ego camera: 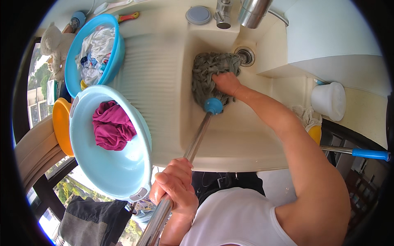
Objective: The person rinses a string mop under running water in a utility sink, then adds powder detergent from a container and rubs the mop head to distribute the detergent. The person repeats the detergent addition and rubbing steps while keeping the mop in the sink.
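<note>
A mop head of grey cloth strips lies in the beige sink basin, left of the metal drain strainer. Its blue plastic socket joins a shiny metal mop handle, which slants down past the sink's front edge. My left hand is wrapped around this handle in front of the sink. My right hand is on the grey strips with its fingers curled into them; the fingertips are partly hidden.
On the ribbed drainboard's left stand a light blue basin with magenta cloth and a blue basin of clothes. The faucet is at the back. At right are a white tub, a second, yellow-socketed mop and a blue-gripped handle.
</note>
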Tool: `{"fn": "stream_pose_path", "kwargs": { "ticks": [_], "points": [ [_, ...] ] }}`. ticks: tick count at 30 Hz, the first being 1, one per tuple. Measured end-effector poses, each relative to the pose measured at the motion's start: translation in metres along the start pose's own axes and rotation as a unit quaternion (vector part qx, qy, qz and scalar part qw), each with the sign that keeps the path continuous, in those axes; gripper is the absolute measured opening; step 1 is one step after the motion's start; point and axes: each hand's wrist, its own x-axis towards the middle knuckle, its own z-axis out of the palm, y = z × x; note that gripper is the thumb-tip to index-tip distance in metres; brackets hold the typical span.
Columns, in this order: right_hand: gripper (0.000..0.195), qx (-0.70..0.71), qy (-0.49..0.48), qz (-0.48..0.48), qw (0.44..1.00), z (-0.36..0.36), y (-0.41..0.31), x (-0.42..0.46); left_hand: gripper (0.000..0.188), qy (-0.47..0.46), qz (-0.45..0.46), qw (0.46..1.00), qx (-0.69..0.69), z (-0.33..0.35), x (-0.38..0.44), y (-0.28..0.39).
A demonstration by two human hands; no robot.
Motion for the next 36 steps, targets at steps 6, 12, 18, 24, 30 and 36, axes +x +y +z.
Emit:
{"fn": "stream_pose_path", "kwargs": {
  "ticks": [6,12,18,24,30,36],
  "points": [
    [0.054,0.237,0.235,0.268,0.904,-0.001,0.038,0.003,0.056,0.009,-0.016,1.0,0.0,-0.006,-0.003,0.004],
    [0.083,0.092,0.212,0.368,0.9,-0.023,-0.032,0.03,0.055,-0.039,-0.004,0.999,-0.014,-0.006,-0.002,0.001],
    [0.054,0.186,0.208,0.286,0.917,-0.023,-0.017,0.024,0.053,-0.067,-0.012,0.998,0.008,0.004,0.001,0.008],
    [0.03,0.159,0.117,-0.05,0.979,-0.039,-0.085,-0.059,0.056,-0.021,-0.012,1.0,0.002,0.004,0.011,0.003],
    [0.036,0.158,0.136,0.237,0.949,-0.027,-0.006,0.055,0.057,-0.087,-0.008,0.995,0.04,0.006,0.002,0.01],
    [0.04,0.203,0.13,0.046,0.97,-0.033,-0.094,-0.028,0.054,-0.04,-0.016,0.999,0.006,-0.005,0.008,0.005]
  ]
}}
